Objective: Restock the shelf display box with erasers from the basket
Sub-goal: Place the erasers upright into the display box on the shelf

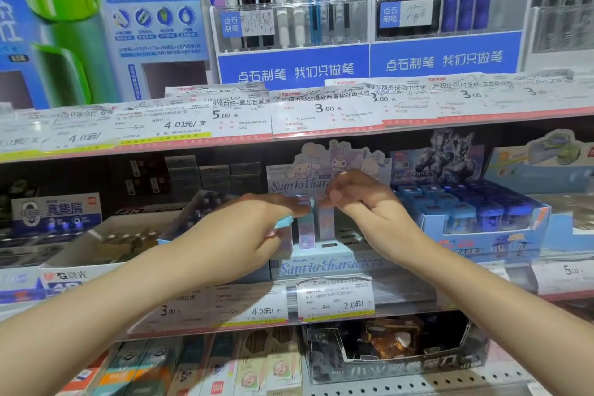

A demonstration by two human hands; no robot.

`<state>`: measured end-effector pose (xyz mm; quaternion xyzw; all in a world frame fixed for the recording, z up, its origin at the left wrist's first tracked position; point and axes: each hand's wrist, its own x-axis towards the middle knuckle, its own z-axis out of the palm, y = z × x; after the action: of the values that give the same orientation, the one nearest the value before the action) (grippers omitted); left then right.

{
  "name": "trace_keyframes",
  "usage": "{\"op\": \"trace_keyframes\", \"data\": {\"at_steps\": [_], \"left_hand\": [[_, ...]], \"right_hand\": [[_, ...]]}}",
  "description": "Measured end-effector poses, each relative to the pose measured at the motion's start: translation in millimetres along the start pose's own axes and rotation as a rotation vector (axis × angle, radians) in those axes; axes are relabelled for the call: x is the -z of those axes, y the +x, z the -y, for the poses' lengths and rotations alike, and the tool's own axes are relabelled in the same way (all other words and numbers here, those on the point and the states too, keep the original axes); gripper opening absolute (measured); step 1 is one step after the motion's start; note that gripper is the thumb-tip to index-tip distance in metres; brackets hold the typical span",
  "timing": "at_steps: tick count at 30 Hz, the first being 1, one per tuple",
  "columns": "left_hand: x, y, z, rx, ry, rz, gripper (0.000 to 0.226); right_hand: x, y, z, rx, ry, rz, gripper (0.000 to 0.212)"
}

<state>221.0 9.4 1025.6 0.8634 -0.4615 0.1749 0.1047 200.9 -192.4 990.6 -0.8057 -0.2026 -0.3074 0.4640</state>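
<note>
A pale blue display box (324, 264) with cartoon characters on its back card stands on the middle shelf. Several tall pastel erasers (305, 228) stand upright in its slots; dark empty slots show to their right. My left hand (254, 231) reaches in from the left, curled round light blue erasers (283, 222), its fingertips at the top of a standing eraser. My right hand (360, 199) comes from the right and pinches the top of another upright eraser (325, 219). No basket is in view.
A blue box of sharpeners (475, 212) sits right of the display box. A white open carton (106, 244) lies to the left. Price tags (334, 299) line the shelf edge. Pen racks (289, 19) fill the upper shelf; more boxed goods sit below.
</note>
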Motion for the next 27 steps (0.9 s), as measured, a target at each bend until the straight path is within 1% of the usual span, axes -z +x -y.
{"op": "trace_keyframes", "data": {"at_steps": [4, 5, 7, 8, 10, 11, 13, 15, 17, 19, 21, 24, 27], "left_hand": [[-0.4, 0.3, 2.1, -0.006, -0.002, -0.008, 0.051], [-1.2, -0.6, 2.8, -0.013, -0.019, -0.028, 0.043], [0.6, -4.6, 0.5, -0.02, -0.04, -0.13, 0.019], [1.1, -6.4, -1.1, -0.021, -0.031, -0.175, 0.014], [0.7, -9.1, -5.9, -0.018, -0.052, -0.202, 0.02], [0.8, -9.8, -11.1, -0.011, -0.112, -0.189, 0.019], [0.0, -9.1, -20.2, 0.024, -0.336, -0.104, 0.008], [1.7, -7.9, -28.1, 0.08, -0.572, 0.013, 0.008], [2.9, -8.0, -31.6, 0.153, -0.751, 0.105, 0.008], [4.0, -8.5, -33.7, 0.211, -0.926, 0.201, 0.009], [2.7, -8.9, -33.0, 0.253, -1.048, 0.265, 0.016], [-1.2, -11.3, -26.1, 0.343, -1.128, 0.286, 0.022], [-3.3, -16.6, -19.3, 0.411, -1.186, 0.304, 0.02]], "right_hand": [[2.8, 1.3, 5.2, -0.075, 0.04, 0.03, 0.026], [3.4, 0.6, 8.9, -0.076, 0.015, 0.028, 0.026], [3.1, -3.5, 18.7, -0.058, -0.019, -0.01, 0.021], [2.4, -6.8, 25.7, -0.049, 0.002, -0.035, 0.019], [0.7, -13.1, 40.0, -0.003, 0.054, -0.059, 0.016], [-0.5, -15.8, 47.3, 0.024, 0.072, -0.05, 0.016], [-3.1, -18.5, 60.1, 0.06, 0.095, 0.015, 0.017], [-5.4, -19.2, 67.3, 0.086, 0.064, 0.075, 0.016], [-6.8, -18.7, 70.2, 0.096, 0.027, 0.095, 0.011], [-6.0, -17.9, 71.9, 0.05, 0.098, 0.136, 0.005], [-3.9, -16.5, 70.5, -0.051, 0.259, 0.17, 0.004], [3.4, -11.5, 64.0, -0.133, 0.358, 0.082, 0.01], [12.9, -8.9, 59.5, -0.18, 0.392, -0.003, 0.012]]}}
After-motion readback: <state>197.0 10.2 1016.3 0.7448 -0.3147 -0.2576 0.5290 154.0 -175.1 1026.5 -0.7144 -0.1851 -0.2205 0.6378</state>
